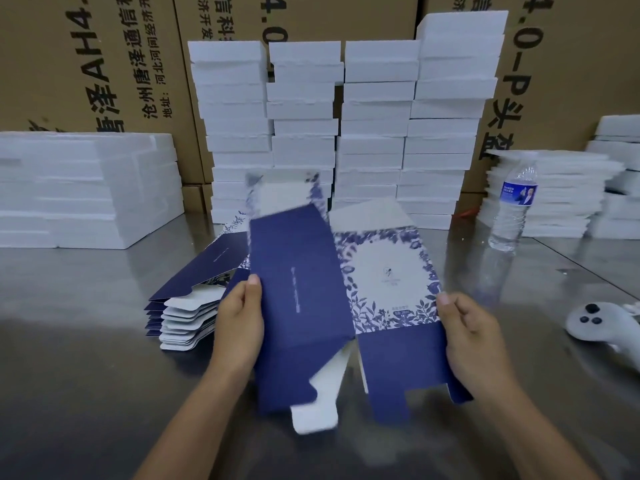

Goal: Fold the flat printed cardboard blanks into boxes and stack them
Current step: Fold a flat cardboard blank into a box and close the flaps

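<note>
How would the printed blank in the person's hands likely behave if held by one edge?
Probably floppy at the creases: the printed blank has panels angled apart between left hand and right hand. Likely light, since it looks thin. Its loose lower flaps may swing.

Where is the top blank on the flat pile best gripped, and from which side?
Pinch the top blank at its near left edge, coming from the left with fingers under and thumb on top. The pile fans out there, so that edge seems to overhang free, while the held blank covers its right side.
</note>
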Available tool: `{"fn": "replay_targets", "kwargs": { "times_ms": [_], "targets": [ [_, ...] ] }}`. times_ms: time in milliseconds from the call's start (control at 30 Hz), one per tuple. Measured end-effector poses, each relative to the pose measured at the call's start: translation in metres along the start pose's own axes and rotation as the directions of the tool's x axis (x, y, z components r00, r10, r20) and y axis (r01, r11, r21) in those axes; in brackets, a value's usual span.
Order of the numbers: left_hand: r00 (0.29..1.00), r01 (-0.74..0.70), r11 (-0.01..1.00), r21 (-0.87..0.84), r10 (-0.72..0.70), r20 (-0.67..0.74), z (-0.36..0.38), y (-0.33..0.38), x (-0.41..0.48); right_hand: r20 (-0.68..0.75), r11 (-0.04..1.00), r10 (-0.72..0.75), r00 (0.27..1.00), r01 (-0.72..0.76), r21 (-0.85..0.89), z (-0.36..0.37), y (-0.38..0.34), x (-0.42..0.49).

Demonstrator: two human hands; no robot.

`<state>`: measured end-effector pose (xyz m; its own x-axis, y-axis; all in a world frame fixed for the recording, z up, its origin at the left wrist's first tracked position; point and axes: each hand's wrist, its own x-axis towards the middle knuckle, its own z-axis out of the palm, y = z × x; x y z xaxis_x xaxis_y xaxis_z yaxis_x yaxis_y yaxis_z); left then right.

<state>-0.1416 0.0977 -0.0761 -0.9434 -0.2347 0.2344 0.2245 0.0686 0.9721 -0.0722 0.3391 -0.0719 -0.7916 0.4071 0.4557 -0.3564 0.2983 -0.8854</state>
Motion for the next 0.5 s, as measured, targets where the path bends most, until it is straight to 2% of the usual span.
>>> {"fn": "replay_targets", "kwargs": {
  "times_ms": [100, 167, 267, 500],
  "targets": [
    [0.993, -0.075, 0.988, 0.139, 0.061, 0.099, 0.009, 0.002, -0.01, -0.077, 0.999, 0.027, 0.997, -0.023, 0.048, -0.003, 0.003, 0.003],
    [0.984, -0.167, 0.967, 0.191, 0.153, 0.086, 0.012, 0.003, -0.014, -0.097, 0.999, 0.038, 0.995, -0.034, 0.042, -0.004, 0.006, 0.005],
    [0.979, -0.201, 0.967, 0.156, 0.194, 0.06, 0.01, 0.007, -0.014, -0.103, 0.999, 0.033, 0.994, -0.031, 0.025, -0.001, 0.007, 0.005],
    [0.982, -0.182, 0.98, 0.083, 0.178, 0.061, 0.007, 0.006, -0.013, -0.115, 0.999, 0.05, 0.992, -0.049, 0.017, 0.002, 0.011, 0.002]
  ]
}}
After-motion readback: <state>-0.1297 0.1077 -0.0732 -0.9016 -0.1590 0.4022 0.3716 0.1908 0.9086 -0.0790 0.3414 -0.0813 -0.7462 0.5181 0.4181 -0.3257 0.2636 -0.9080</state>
